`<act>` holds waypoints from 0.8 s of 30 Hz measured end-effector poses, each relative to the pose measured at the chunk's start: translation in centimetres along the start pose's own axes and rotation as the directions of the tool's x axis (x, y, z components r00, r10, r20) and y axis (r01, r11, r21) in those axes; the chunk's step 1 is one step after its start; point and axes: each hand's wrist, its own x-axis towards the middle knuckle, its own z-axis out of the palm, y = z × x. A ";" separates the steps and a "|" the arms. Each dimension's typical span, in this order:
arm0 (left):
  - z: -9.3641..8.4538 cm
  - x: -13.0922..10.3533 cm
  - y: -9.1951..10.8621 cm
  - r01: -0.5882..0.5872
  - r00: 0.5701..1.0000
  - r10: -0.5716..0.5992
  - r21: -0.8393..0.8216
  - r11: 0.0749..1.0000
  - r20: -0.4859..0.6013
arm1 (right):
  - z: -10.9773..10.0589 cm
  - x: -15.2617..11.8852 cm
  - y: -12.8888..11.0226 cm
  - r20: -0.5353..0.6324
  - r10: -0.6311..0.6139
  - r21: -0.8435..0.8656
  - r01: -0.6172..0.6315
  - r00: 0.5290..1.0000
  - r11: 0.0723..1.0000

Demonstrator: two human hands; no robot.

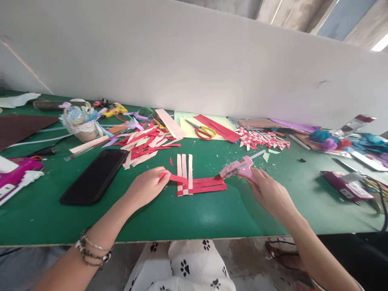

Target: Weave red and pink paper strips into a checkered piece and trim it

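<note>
My left hand point(150, 184) pinches the end of a red paper strip point(176, 178), whose other end reaches over a small woven piece point(209, 186) of red and pale pink strips. Three pale strips point(184, 167) stand out upward from that piece, and its red strips run to the right. In my right hand point(269, 190) is a pink glue gun point(244, 167), fingers wrapped round its handle. Its nozzle points left and down at the right part of the red strips; whether it touches them I cannot tell. A glue stick juts from its back.
A black phone point(94, 176) lies left of my left hand. Behind are a heap of cut strips point(148, 141), scissors point(206, 130) on yellow paper and checkered woven pieces point(262, 138). Magenta power strips point(347, 186) lie at both sides. A decorated basket point(81, 123) stands back left.
</note>
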 end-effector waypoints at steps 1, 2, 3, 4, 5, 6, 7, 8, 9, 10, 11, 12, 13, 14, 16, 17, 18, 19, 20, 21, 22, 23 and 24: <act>0.0 0.0 0.0 0.001 1.000 -0.001 0.001 1.000 -0.001 | 0.0 0.0 0.1 0.000 0.004 -0.002 -0.004 1.000 1.000; 0.0 0.0 0.0 0.002 1.000 -0.002 0.001 1.000 -0.002 | 0.0 -0.1 0.3 0.001 0.007 -0.004 -0.007 1.000 1.000; 0.0 -0.1 0.0 0.001 1.000 -0.001 -0.001 1.000 -0.002 | 0.0 -0.1 0.4 0.002 0.010 -0.006 -0.010 1.000 1.000; 0.0 -0.1 0.0 -0.002 1.000 0.002 -0.002 1.000 0.000 | 0.0 -0.2 0.5 0.002 0.013 -0.010 -0.013 1.000 1.000; 0.0 -0.1 -0.1 -0.004 1.000 0.004 -0.002 1.000 0.001 | 0.0 -0.3 0.7 0.000 0.016 -0.013 -0.016 1.000 1.000; 0.0 -0.1 -0.1 -0.006 1.000 0.006 -0.002 1.000 0.000 | 0.0 -0.3 0.9 -0.004 0.020 -0.018 -0.020 1.000 1.000; 0.0 -0.1 -0.1 -0.007 1.000 0.007 -0.001 1.000 -0.003 | 0.0 -0.4 1.1 -0.009 0.022 -0.023 -0.023 1.000 0.999; 0.1 0.0 -0.1 -0.008 1.000 0.008 -0.001 1.000 -0.009 | 0.0 -0.5 1.4 -0.019 0.028 -0.027 -0.029 0.999 0.999; 0.1 0.0 -0.1 -0.008 1.000 0.008 0.000 1.000 -0.016 | -0.1 -0.6 1.8 -0.035 0.036 -0.028 -0.037 0.999 0.999; 0.1 0.0 -0.1 -0.009 1.000 0.009 -0.001 1.000 -0.023 | -0.1 -0.6 2.1 -0.057 0.048 -0.026 -0.050 0.997 0.998; 0.1 0.0 -0.1 -0.010 1.000 0.010 -0.001 1.000 -0.030 | -0.2 -0.5 2.6 -0.081 0.065 -0.020 -0.067 0.995 0.998; 0.1 0.0 -0.1 -0.013 0.999 0.013 -0.001 1.000 -0.036 | -0.3 -0.3 3.0 -0.104 0.089 -0.010 -0.091 0.991 0.996; 0.1 -0.1 -0.1 -0.017 0.999 0.017 0.000 1.000 -0.043 | -0.4 0.1 3.4 -0.120 0.114 0.004 -0.114 0.986 0.993; 0.1 -0.1 -0.1 -0.022 0.999 0.022 0.002 1.000 -0.049 | -0.4 0.6 3.8 -0.126 0.137 0.021 -0.136 0.983 0.991; 0.1 -0.1 0.0 -0.034 0.998 0.034 0.004 0.999 -0.062 | -0.2 1.9 4.4 -0.097 0.172 0.050 -0.168 0.980 0.985; 0.0 -0.1 0.0 -0.039 0.997 0.039 0.006 0.999 -0.073 | -0.1 2.7 4.5 -0.073 0.181 0.058 -0.177 0.981 0.982; 0.0 -0.2 0.0 -0.043 0.995 0.044 0.011 0.999 -0.089 | 0.1 3.5 4.5 -0.044 0.184 0.055 -0.182 0.982 0.982; 0.0 -0.2 0.0 -0.047 0.993 0.049 0.021 0.999 -0.108 | 0.2 4.2 4.4 -0.016 0.181 0.046 -0.180 0.983 0.983; -0.1 -0.2 0.1 -0.054 0.990 0.058 0.033 0.998 -0.131 | 0.3 4.9 4.1 0.012 0.177 0.032 -0.177 0.984 0.984; -0.2 -0.3 0.3 -0.067 0.986 0.073 0.049 0.997 -0.153 | 0.2 5.4 3.6 0.027 0.171 0.020 -0.172 0.985 0.985; -0.3 -0.3 0.5 -0.084 0.980 0.095 0.069 0.994 -0.174 | 0.0 5.8 2.9 0.028 0.158 0.016 -0.159 0.987 0.987; -0.4 -0.3 0.7 -0.107 0.974 0.123 0.092 0.990 -0.191 | -0.4 6.0 1.9 0.016 0.141 0.019 -0.141 0.990 0.990; -0.5 -0.2 1.1 -0.130 0.966 0.152 0.115 0.985 -0.209 | -0.9 6.0 0.8 -0.017 0.118 0.030 -0.118 0.993 0.993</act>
